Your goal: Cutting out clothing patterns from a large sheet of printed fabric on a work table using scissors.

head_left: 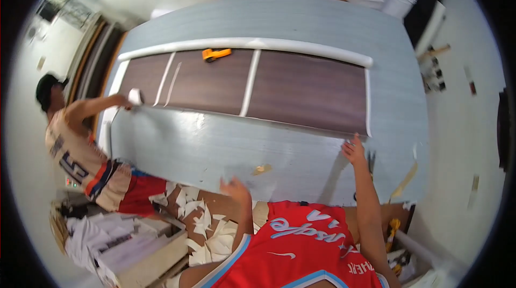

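On the pale blue table a dark brown sheet with white strips across it lies unrolled. Its far edge meets a long white roll. My right hand reaches the sheet's near right corner, fingers apart, one fingertip at the edge; whether it presses the material cannot be told. Near the front edge of the table, my left hand hovers with fingers spread, somewhat blurred and holding nothing. An orange and black hand tool rests on the sheet near the roll.
At the left, a co-worker reaches to the sheet's left end with a white piece at the hand. Scissors and a tan scrap lie on the table. White offcuts litter the floor beside a box.
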Available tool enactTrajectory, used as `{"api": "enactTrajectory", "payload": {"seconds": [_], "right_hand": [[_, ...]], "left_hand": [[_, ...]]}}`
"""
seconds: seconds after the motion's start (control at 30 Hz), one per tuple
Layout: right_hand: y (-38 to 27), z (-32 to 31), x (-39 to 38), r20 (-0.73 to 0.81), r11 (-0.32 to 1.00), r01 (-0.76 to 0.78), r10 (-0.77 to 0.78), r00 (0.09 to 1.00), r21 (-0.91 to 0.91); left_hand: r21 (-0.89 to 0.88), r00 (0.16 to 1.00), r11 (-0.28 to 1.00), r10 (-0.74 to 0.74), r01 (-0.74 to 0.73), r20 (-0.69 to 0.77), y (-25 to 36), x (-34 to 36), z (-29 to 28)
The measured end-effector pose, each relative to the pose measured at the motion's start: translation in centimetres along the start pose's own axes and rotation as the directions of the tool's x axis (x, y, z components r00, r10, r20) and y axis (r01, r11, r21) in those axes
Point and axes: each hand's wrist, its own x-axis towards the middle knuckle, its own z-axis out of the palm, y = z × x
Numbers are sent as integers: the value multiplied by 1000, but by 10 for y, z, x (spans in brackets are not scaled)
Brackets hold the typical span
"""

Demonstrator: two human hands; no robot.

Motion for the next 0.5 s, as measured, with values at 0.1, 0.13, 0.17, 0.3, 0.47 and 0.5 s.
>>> {"api": "enactTrajectory", "payload": {"seconds": [0.1, 0.13, 0.17, 0.3, 0.47, 0.5], "right_hand": [[2, 35, 2, 53, 1000, 0, 0, 999, -3], [-2, 40, -1, 19, 1000, -6, 6, 1000, 17], [-5, 46, -6, 31, 1000, -4, 3, 999, 9], [-11, 42, -8, 71, 999, -35, 37, 997, -28], [-7, 42, -4, 85, 998, -20, 24, 996, -52], [-6, 47, -5, 94, 999, -24, 27, 995, -42]], "left_hand": [[-546, 943, 771, -239, 328, 230, 14, 109, 73], [-509, 932, 782, -270, 360, 243, 30, 138, 84], [-498, 886, 735, -347, 460, 307, 44, 170, 91], [-342, 814, 750, -444, 566, 374, 97, 208, 130], [-397, 852, 785, -298, 475, 430, 78, 212, 138], [-456, 898, 808, -192, 374, 396, 66, 216, 133]]}}
